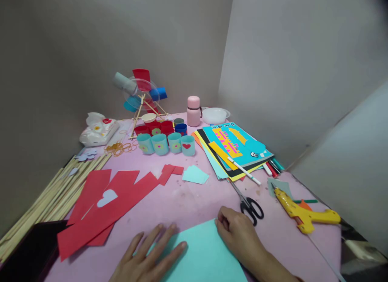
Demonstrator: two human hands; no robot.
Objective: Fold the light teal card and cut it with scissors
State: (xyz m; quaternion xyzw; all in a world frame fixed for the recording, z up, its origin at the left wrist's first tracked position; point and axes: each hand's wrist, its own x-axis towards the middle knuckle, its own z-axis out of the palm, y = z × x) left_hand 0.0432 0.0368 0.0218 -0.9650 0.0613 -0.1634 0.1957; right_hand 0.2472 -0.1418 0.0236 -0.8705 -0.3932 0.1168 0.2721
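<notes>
A light turquoise sheet of paper (200, 253) lies at the table's near edge, its lower part cut off by the frame. My left hand (148, 255) rests on its left side, palm down with the fingers spread. At the sheet's upper right corner, my right hand (239, 233) is closed, its thumb and curled fingers on the paper's edge. Just beyond that hand lie black-handled scissors (251, 209), blades pointing away. Several red paper strips (112, 209) overlap on the left, with a white paper heart (106, 198) on top. Small turquoise paper pieces (195, 174) lie farther back.
A yellow glue gun (303, 211) with its cord lies right. Stacked coloured papers (242, 144) bear a white pen (244, 171). Turquoise paper cups (159, 144), a pink bottle (194, 111) and a stick-and-paper wheel (142, 92) stand behind. Wooden sticks (60, 193) line the left.
</notes>
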